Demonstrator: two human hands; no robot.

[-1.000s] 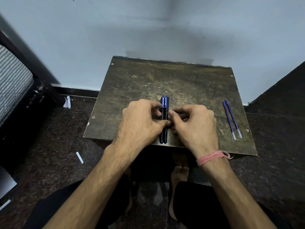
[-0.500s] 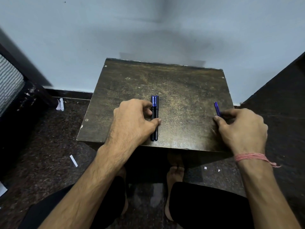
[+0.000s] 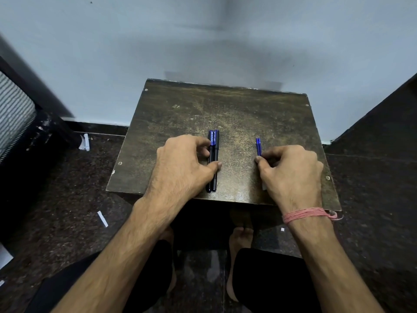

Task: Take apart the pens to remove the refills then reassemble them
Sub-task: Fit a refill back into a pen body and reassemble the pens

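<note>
Two black pens with blue caps (image 3: 213, 154) lie side by side on the small dark wooden table (image 3: 237, 114), pointing away from me. My left hand (image 3: 182, 166) rests on them, thumb and fingers pinching their middle. Two thin blue refills (image 3: 258, 146) lie together to the right of the pens. My right hand (image 3: 291, 172) pinches these refills at their near part and covers their lower ends. A pink thread band circles my right wrist.
The table stands against a pale wall (image 3: 203, 41), its front edge just beyond my knees. Dark speckled floor surrounds it, with paper scraps (image 3: 102, 219) on the left. A dark frame with a striped cushion (image 3: 13, 116) stands at the far left.
My right hand left the pens, went to the table's right side and has drawn the two refills leftward toward the pens. My left hand has stayed on the pens.
</note>
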